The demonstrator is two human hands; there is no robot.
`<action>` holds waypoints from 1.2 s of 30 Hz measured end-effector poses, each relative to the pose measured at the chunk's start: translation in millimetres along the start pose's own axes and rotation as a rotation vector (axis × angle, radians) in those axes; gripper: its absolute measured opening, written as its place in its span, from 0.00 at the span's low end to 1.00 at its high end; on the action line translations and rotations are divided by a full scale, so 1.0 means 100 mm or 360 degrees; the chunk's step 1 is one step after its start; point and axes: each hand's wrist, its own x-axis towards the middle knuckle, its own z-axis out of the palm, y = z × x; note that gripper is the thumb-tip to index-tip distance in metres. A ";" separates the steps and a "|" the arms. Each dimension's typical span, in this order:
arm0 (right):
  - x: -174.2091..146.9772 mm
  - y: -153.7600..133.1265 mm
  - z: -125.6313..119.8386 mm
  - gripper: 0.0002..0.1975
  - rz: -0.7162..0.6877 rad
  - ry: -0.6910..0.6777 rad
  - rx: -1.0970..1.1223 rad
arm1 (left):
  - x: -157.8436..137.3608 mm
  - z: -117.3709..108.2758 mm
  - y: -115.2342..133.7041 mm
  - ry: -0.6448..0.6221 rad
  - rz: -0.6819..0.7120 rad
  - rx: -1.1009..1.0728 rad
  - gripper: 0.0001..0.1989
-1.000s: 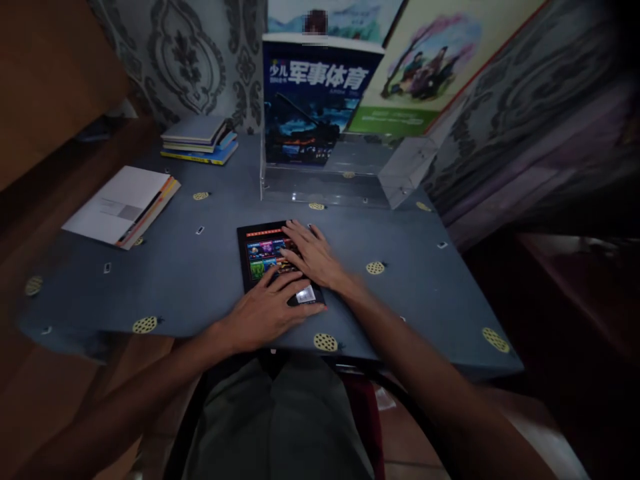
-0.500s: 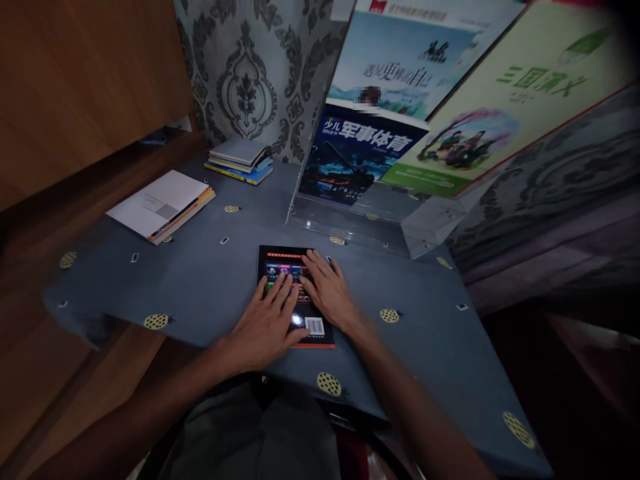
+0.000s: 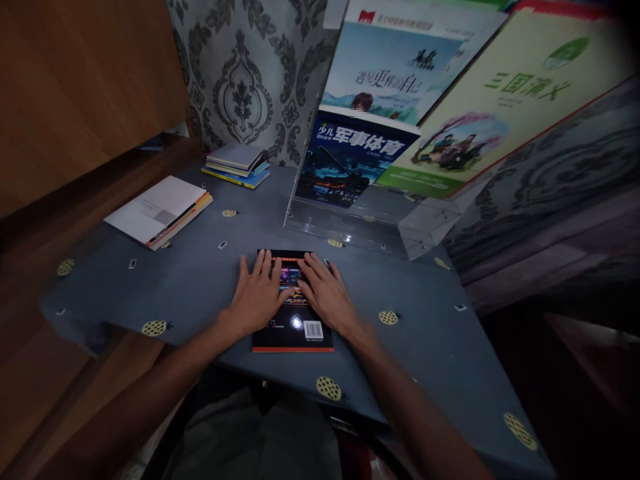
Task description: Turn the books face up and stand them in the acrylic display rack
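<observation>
A black book [image 3: 293, 339] with a barcode and a red lower edge lies flat near the front of the table, back cover up. My left hand [image 3: 256, 293] rests on its left side, palm down with the fingers stretched toward the far edge. On its right side lies my right hand [image 3: 327, 293], also flat with fingers extended. Between the two hands a strip of small colourful pictures shows on the cover. Parts of the cover are hidden under the hands.
A clear stand [image 3: 345, 227] at the back right holds a dark blue book [image 3: 345, 163], a light blue book [image 3: 390, 67] and a green book [image 3: 475, 113]. Left are a white-covered stack [image 3: 155, 207] and smaller stacked books [image 3: 235, 160]. The cloth-covered table [image 3: 400, 373] meets a patterned curtain [image 3: 245, 93].
My left hand has slid forward and to the left on the book, uncovering its lower part. The right hand stays nearly where it was. The view has shifted slightly.
</observation>
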 end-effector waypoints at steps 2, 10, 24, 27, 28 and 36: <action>0.00 0.00 0.01 0.24 -0.0007 0.0004 -0.0019 | 0.02 0.01 0.08 0.0024 0.0087 -0.0016 0.32; -0.01 -0.01 0.01 0.24 0.0003 0.0005 -0.0034 | 0.04 -0.08 0.05 -0.0092 0.0042 -0.0035 0.36; -0.22 -0.24 -0.11 0.23 -0.0122 -0.0040 -0.0053 | 0.01 -0.13 -0.08 -0.0123 -0.0014 0.0010 0.31; -0.42 -0.44 -0.10 0.25 -0.0220 -0.0049 -0.0032 | 0.00 -0.13 -0.08 -0.0125 -0.0012 0.0014 0.31; -0.50 -0.52 -0.10 0.26 -0.0261 -0.0055 -0.0018 | 0.00 -0.13 -0.08 -0.0129 -0.0015 0.0012 0.31; -0.79 -0.90 -0.02 0.32 -0.0456 -0.0133 0.0058 | 0.07 -0.15 -0.21 -0.0074 0.0022 -0.0073 0.28</action>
